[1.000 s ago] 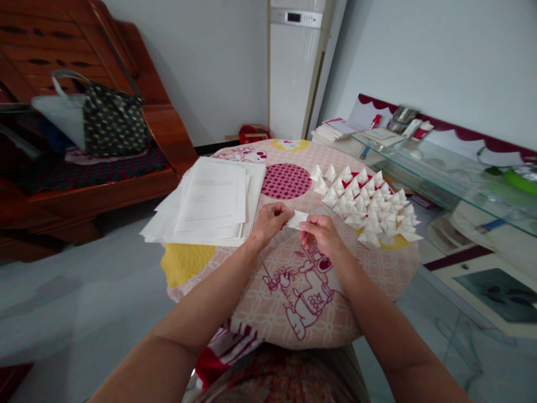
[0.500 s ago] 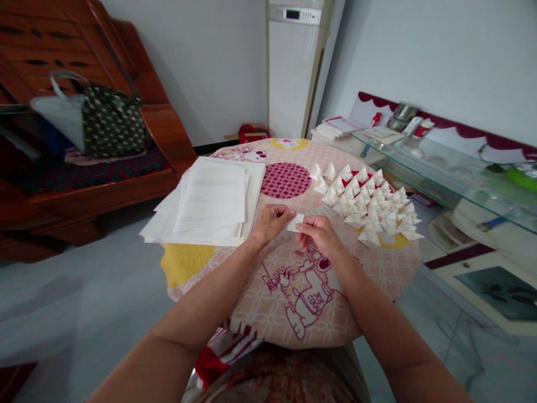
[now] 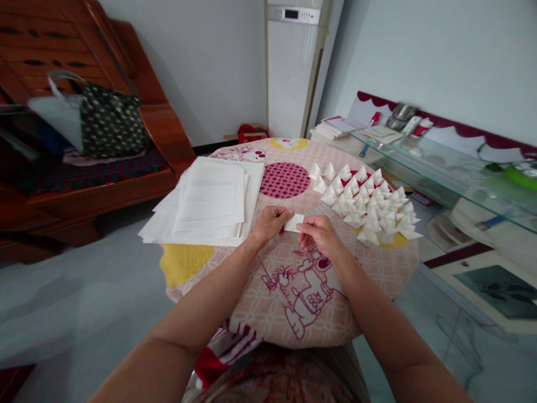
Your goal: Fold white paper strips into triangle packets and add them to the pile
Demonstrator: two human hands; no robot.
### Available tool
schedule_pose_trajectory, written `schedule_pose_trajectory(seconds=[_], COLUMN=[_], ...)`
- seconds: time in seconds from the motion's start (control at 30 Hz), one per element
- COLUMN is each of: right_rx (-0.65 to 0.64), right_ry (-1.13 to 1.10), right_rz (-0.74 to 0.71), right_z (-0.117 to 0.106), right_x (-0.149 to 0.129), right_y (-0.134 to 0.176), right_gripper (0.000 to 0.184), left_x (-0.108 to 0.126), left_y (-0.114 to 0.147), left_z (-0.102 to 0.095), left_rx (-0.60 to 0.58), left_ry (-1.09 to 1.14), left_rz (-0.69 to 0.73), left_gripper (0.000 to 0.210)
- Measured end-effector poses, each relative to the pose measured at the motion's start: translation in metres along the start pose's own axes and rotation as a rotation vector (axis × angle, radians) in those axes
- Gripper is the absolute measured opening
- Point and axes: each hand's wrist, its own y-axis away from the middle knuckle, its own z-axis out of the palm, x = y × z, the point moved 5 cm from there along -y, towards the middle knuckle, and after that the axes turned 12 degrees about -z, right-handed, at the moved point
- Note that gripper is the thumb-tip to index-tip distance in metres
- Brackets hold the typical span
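A small white folded paper is held just above the middle of the table, between my two hands. My left hand pinches its left edge between thumb and fingers. On the opposite side, my right hand grips the right edge, with the lower fingers curled under. To the right stand several rows of pointed white folded paper pieces, close together. A stack of loose white sheets, some with faint print, lies left of my hands.
The round table wears a pink patterned cloth with cartoon figures. Along the right runs a glass-topped cabinet bearing cups and papers. A wooden bench with a dark patterned bag stands left; a tall white air conditioner is behind.
Both hands stay in nearly the same place, still pinching the folded paper. The paper shows slightly flatter and wider between them. The whole view has shifted very slightly.
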Motion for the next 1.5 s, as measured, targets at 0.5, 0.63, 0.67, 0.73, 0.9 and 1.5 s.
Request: schedule_pose_trajectory(seconds=[0.5, 0.63, 0.67, 0.73, 0.9, 1.5], right_rx=[0.09, 0.07, 0.064, 0.057, 0.042, 0.041], right_ry=[-0.004, 0.004, 0.008, 0.011, -0.009, 0.71], right_rz=[0.013, -0.024, -0.025, -0.017, 0.04, -0.022], right_z=[-0.008, -0.007, -0.006, -0.005, -0.003, -0.027], right_x=[0.006, 0.001, 0.0, -0.001, 0.001, 0.002], right_y=[-0.003, 0.0, 0.0, 0.001, 0.002, -0.002], right_gripper=[0.035, 0.035, 0.036, 0.035, 0.032, 0.011], left_x=[-0.003, -0.004, -0.004, -0.004, -0.005, 0.002], left_y=[0.0, -0.001, -0.001, -0.002, -0.002, 0.001], left_z=[0.002, 0.002, 0.001, -0.001, 0.001, 0.013], left_rx=[-0.08, -0.1, -0.08, -0.047, -0.058, 0.011], left_ry=[-0.033, 0.092, 0.102, 0.107, 0.195, -0.568], left_rz=[-0.072, -0.081, -0.068, -0.053, -0.117, 0.154], left_gripper=[0.045, 0.042, 0.041, 0.04, 0.026, 0.015])
